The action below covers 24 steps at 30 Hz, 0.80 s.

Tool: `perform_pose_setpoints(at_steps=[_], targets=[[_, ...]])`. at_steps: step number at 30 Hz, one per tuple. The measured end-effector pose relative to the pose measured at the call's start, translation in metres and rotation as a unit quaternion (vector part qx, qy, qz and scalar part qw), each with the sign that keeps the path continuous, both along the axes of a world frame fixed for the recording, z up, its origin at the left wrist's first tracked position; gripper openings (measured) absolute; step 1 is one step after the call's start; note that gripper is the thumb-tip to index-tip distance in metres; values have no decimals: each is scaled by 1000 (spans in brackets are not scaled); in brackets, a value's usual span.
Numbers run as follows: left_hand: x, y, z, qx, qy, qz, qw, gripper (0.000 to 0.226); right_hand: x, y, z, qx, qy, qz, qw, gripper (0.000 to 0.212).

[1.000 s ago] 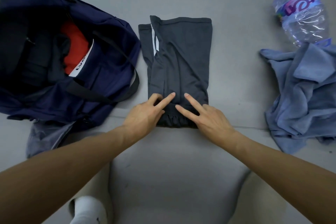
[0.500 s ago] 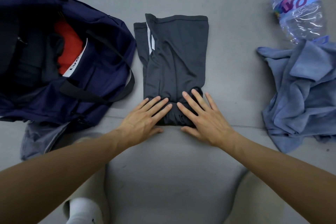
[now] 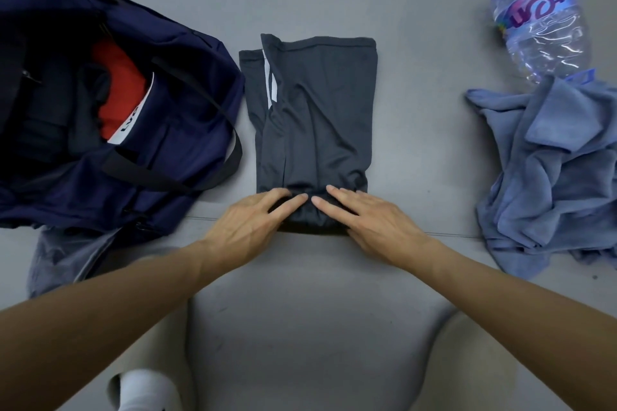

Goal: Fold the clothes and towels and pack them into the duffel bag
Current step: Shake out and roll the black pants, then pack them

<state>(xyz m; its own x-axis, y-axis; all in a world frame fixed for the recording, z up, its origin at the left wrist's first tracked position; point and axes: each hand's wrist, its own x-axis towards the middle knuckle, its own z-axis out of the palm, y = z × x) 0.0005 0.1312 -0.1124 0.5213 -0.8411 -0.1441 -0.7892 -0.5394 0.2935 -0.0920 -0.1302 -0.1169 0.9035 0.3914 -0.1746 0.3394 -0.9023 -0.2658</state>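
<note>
Pressing flat on the near end of the folded dark grey piece of clothing (image 3: 320, 117) are the left hand (image 3: 247, 227) and the right hand (image 3: 370, 223). Each grip is spread flat with straight fingers, pinching nothing. The open navy blue cloth duffel bag (image 3: 187, 83) lies just left of that clothing. The crumpled light blue towel (image 3: 551, 170) lies well to its right.

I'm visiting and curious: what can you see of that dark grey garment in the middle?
The dark grey garment looks like smooth sports fabric, with a white stripe near its far left. It lies folded into a rectangle on the grey floor, beside the navy duffel bag. The left hand and right hand rest straight fingers on its near end.
</note>
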Motion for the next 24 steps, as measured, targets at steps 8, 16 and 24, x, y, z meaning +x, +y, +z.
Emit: perform_pose_setpoints(at_steps=[8,16,24], targets=[[-3,2,5,-6,19,53,998,59,-17,6,11,1,0,-21,1000,102],[2,-13,5,13,-18,120,993,58,-11,-2,1,-37,-27,-12,999,65],[3,-4,-3,-13,-70,-83,994,61,-5,-1,-8,-92,41,-40,994,96]])
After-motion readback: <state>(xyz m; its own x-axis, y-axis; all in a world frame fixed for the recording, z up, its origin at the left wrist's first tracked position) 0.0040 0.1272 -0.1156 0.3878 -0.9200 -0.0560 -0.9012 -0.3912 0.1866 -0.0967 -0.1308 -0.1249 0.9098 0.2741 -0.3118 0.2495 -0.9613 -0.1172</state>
